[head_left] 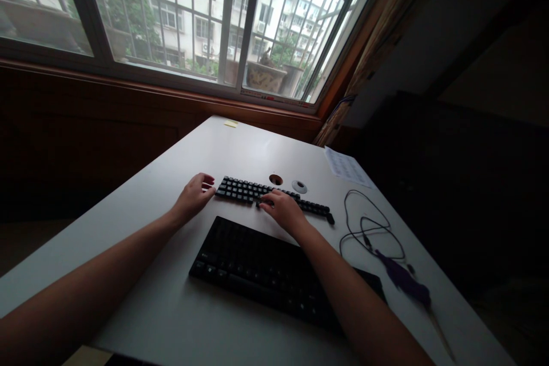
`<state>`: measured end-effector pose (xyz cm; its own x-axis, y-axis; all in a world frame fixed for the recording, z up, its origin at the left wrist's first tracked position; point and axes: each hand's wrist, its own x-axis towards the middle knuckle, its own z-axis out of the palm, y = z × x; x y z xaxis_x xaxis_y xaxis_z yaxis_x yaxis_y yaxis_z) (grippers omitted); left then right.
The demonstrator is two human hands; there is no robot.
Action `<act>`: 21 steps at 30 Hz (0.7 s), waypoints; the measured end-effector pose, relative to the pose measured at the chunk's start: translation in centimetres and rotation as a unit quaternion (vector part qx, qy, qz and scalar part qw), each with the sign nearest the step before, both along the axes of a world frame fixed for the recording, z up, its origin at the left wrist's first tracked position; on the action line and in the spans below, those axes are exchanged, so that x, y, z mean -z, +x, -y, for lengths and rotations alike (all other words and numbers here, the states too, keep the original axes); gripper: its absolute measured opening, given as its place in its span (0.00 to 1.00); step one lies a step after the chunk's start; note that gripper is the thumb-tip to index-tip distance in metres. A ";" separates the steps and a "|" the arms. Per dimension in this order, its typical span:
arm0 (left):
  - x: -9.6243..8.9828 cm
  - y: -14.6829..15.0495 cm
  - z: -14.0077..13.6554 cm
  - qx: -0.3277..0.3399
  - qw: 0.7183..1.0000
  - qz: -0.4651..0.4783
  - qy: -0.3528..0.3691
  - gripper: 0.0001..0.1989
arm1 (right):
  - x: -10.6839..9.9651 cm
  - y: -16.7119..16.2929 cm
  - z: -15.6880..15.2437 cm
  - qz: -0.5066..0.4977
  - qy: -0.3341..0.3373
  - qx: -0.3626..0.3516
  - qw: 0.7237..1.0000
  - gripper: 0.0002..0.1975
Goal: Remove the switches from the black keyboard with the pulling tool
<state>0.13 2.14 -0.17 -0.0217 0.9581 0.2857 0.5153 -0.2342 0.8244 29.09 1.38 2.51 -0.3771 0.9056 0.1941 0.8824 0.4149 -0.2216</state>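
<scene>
Several rows of loose black keycaps (240,187) are lined up on the white table. At their left end is my left hand (195,194), its fingers curved and apart, with the fingertips beside the outermost keycaps. Over the front of the rows, my right hand (283,210) has thumb and fingers drawn together at a small black keycap (258,204); the fingers partly hide it. Nearer to me lies a black keyboard (257,271), slightly turned, and my right forearm covers part of its right side.
Behind the rows are a round hole (275,179) in the tabletop and a grey ring-shaped cover (299,186). A printed sheet (348,166), a looped black cable (388,220) and a purple object with a thin pale rod (403,279) lie rightward. A yellow note (231,123) is near the window.
</scene>
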 end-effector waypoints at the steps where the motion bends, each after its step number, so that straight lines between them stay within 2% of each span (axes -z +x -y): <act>1: 0.2 0.0 0.0 0.001 1.000 0.001 0.002 0.12 | 0.0 0.1 0.1 -0.006 0.003 0.002 1.000 0.10; 5: 0.7 0.1 -0.2 0.001 1.000 -0.003 0.009 0.12 | 0.0 0.7 1.0 -0.023 0.017 -0.011 1.000 0.11; 10: 0.9 0.2 -0.2 0.002 1.000 0.000 0.006 0.12 | 0.3 1.1 2.1 0.010 0.006 -0.045 0.999 0.19; 21: 0.9 0.1 0.0 0.006 1.000 -0.024 0.016 0.11 | 0.3 0.5 2.2 0.050 -0.016 -0.042 0.998 0.23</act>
